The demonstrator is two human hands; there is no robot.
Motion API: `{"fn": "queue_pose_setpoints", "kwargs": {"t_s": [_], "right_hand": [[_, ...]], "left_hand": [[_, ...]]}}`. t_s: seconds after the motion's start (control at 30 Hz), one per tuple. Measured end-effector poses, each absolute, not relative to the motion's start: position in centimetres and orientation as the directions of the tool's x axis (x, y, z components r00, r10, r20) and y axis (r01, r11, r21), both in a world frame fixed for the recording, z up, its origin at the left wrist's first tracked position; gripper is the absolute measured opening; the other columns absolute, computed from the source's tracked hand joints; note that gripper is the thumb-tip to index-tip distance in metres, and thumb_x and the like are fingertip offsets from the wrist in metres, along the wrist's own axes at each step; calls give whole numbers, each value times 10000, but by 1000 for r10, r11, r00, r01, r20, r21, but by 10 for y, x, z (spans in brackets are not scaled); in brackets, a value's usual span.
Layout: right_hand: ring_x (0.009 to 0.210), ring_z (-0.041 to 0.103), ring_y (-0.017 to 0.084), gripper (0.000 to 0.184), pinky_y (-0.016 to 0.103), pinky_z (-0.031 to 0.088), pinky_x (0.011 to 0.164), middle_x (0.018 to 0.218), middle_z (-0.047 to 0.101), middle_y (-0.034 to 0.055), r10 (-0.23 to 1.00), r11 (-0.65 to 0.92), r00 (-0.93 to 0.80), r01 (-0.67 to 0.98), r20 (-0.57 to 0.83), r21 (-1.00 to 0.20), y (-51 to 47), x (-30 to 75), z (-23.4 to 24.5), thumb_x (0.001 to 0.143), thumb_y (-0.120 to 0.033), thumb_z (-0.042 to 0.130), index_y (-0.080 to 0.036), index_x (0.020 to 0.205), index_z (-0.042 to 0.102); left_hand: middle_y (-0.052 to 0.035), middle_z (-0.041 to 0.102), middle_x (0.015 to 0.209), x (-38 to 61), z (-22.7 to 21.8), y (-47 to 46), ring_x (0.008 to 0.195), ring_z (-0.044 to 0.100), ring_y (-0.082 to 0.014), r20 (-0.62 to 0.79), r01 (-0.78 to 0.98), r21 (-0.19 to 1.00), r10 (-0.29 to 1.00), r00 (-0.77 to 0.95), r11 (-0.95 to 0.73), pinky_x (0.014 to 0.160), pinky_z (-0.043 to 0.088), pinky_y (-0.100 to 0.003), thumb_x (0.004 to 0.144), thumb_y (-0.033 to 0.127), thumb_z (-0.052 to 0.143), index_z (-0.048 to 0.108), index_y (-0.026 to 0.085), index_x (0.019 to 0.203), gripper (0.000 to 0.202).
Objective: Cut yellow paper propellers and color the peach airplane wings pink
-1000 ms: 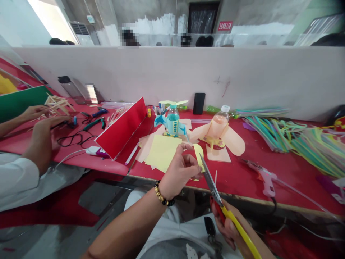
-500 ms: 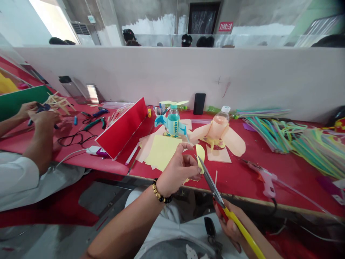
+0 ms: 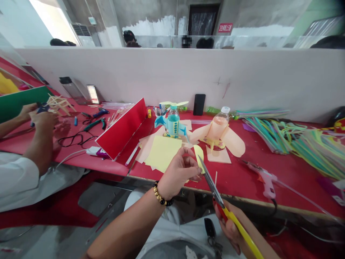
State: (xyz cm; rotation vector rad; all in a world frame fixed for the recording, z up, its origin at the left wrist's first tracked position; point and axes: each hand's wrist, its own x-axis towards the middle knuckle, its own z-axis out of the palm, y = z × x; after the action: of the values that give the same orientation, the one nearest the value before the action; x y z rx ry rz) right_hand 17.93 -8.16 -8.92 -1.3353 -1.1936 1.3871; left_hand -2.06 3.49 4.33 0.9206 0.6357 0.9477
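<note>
My left hand [image 3: 182, 169] pinches a small rounded piece of yellow paper [image 3: 198, 154] between thumb and fingers, above the table's front edge. In my right hand [image 3: 230, 225] is a pair of scissors [image 3: 211, 183] with yellow and red handles, its blades pointing up and left against the paper's right edge. Beyond my left hand lie yellow paper sheets [image 3: 163, 151]. Behind them stands a bottle craft with blue paper wings [image 3: 174, 124]. To its right is another bottle craft with peach paper wings [image 3: 219, 126].
A pink glue gun [image 3: 265, 180] rests at the right, near bundles of coloured strips [image 3: 280, 135]. A red board [image 3: 122, 129] stands upright on the left. Further left, a co-worker's hands [image 3: 40, 113] hold a tool near a stick frame [image 3: 60, 104]. A phone [image 3: 199, 104] leans on the partition.
The yellow paper has tilted a little to the left in my left hand. The scissor tips have shifted slightly along its edge. Both hands keep their hold.
</note>
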Motion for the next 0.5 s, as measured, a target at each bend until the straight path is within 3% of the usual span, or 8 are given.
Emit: {"fn": "queue_pose_setpoints", "kwargs": {"t_s": [0.1, 0.27, 0.5], "right_hand": [[507, 301, 89, 787, 227, 280, 429, 624, 383, -26, 979, -175, -103, 32, -177, -984, -81, 176, -78, 463, -945, 504, -202, 721, 500], [519, 241, 80, 683, 231, 208, 452, 622, 345, -46, 973, -182, -127, 82, -192, -980, -86, 172, -47, 607, -858, 545, -195, 769, 510], [508, 321, 102, 665, 239, 269, 433, 586, 377, -28, 983, -165, -66, 93, -172, -982, -78, 172, -67, 531, -848, 607, -207, 676, 508]], "left_hand": [[48, 557, 682, -22, 45, 36, 586, 571, -87, -93, -359, 892, 888, 450, 276, 563, 547, -246, 720, 188, 729, 470, 183, 893, 312], [14, 604, 658, -23, 47, 38, 555, 604, -91, -109, -284, 927, 899, 423, 246, 544, 535, -220, 763, 229, 679, 501, 148, 848, 213], [63, 606, 655, -23, 48, 38, 566, 605, -101, -44, -301, 941, 939, 340, 154, 566, 510, -231, 707, 147, 682, 386, 211, 904, 361]]}}
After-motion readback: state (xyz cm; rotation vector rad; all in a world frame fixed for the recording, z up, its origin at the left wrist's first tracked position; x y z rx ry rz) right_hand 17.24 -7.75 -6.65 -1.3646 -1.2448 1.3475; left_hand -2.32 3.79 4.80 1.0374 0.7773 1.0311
